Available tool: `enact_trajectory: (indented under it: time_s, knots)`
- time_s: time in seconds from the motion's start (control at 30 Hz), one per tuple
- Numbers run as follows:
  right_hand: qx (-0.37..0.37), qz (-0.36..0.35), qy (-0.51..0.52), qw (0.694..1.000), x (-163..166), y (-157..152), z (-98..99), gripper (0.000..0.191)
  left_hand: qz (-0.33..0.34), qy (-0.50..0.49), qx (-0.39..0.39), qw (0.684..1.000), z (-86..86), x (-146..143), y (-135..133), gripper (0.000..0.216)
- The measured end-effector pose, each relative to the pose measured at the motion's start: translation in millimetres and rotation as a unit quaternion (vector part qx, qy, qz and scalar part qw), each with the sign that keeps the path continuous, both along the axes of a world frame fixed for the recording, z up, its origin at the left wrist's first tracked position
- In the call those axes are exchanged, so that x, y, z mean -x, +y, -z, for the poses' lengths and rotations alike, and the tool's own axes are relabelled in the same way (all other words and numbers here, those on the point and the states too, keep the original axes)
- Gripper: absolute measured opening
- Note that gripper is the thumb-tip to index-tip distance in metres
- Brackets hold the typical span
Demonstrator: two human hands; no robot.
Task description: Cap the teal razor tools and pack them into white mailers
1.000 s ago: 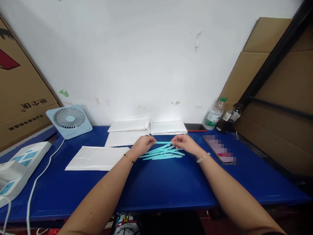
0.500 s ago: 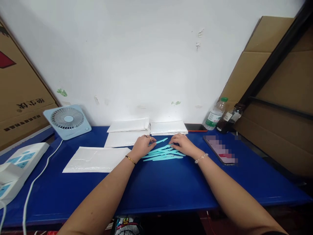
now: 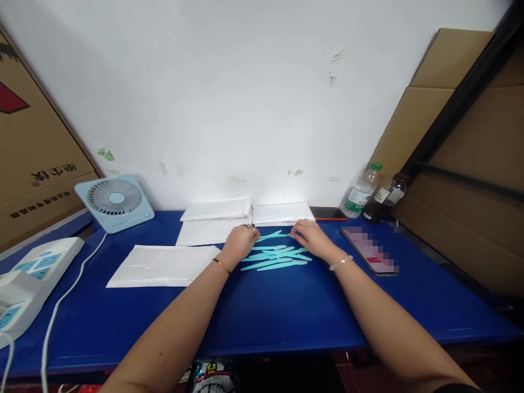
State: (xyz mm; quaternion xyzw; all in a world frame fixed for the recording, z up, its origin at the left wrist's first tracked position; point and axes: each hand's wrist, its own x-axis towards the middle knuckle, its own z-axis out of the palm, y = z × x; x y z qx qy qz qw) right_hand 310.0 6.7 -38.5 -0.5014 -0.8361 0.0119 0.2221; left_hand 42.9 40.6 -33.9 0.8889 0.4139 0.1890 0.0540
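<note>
Slim turquoise eyebrow razors (image 3: 282,254) lie in a loose, crisscrossed pile on the blue table. Behind the pile, two more razors (image 3: 272,235) overlap between my hands. My left hand (image 3: 242,241) is closed, thumb and fingertips pinching the left ends of these razors. My right hand (image 3: 308,238) pinches the right end of one of them; its fingertips partly hide that end. Some razor tips at the pile's sides are covered by my hands. Flat white padded envelopes (image 3: 161,266) lie left of my left hand.
More white envelopes (image 3: 282,213) are stacked by the wall. A fan (image 3: 118,202) and a power strip (image 3: 36,273) with a cable stand at left. On the right are a phone (image 3: 368,251), a dark phone-like slab (image 3: 328,213), a water bottle (image 3: 362,191) and a dark bottle (image 3: 385,199).
My right hand has shifted slightly right and closed on a razor's end. That razor has come away from the pile and now lies beside the one at my left hand.
</note>
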Motion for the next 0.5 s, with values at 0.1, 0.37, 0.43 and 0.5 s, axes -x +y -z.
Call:
enact_trajectory:
  time_s: [0.1,0.37,0.43,0.5]
  knots:
    - [-0.002,0.047,0.003,0.999,-11.2,1.9,2.1,0.017,-0.029,0.011,0.007,0.999,-0.1,2.3,1.7,0.019]
    - [0.006,-0.025,0.02,0.999,15.9,-6.6,-1.7,0.015,0.066,0.021,0.034,0.997,-2.9,4.3,-0.2,0.015]
    - [0.016,-0.037,0.018,0.999,21.2,-8.6,-2.1,0.016,0.072,0.051,0.035,0.995,-2.8,3.1,-0.2,0.012]
    - [0.023,-0.036,0.018,0.999,23.7,-9.4,-0.9,0.017,0.07,0.076,0.015,0.995,-2.5,0.7,-0.3,0.014]
